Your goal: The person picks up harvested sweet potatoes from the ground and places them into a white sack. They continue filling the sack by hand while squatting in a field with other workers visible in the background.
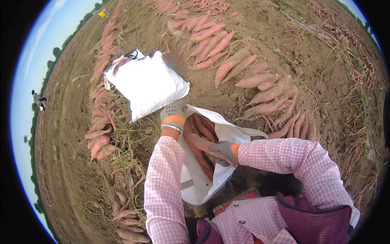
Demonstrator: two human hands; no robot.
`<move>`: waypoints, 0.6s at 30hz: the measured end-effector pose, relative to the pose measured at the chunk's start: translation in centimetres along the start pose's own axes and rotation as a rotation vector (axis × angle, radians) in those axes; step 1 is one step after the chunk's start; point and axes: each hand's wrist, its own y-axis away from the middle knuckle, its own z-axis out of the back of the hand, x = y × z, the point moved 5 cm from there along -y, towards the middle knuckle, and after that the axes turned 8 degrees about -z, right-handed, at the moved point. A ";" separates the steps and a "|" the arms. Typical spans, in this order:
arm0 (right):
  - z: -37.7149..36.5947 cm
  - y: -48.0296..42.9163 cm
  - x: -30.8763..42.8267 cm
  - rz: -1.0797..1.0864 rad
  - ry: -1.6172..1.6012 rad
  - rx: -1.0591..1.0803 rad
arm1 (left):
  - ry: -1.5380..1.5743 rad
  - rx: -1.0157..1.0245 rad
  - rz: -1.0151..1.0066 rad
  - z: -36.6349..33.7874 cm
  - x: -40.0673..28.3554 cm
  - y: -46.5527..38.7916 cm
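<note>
A white bag [198,190] lies open before me, with several reddish sweet potatoes [202,128] inside it. My left hand [173,113], in a grey and orange work glove, grips the bag's far left rim, its fingertips mostly hidden. In a similar glove, my right hand [225,152] is closed around one long sweet potato [201,142]. That sweet potato lies slantwise over the others at the bag's mouth. Just beyond my left hand, a plump white sack [149,84] rests on the ground.
Rows of sweet potatoes lie on the brown soil, one to the left [100,128] and a thicker one [268,97] at the right. Vines [131,137] tangle beside the left row. Far left stands another person [39,100]. A yellow object [102,13] is at the far edge.
</note>
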 end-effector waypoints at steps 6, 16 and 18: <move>4.8 -8.5 7.5 0.037 0.865 -0.701 | 0.111 -0.061 -0.025 -2.3 1.2 0.8; -1.6 12.7 8.8 0.719 1.568 -0.476 | -0.010 -0.347 -0.243 -0.6 -3.8 8.6; 4.1 16.9 11.2 0.575 1.675 -0.947 | 0.115 -0.158 -0.385 -2.7 -7.7 11.9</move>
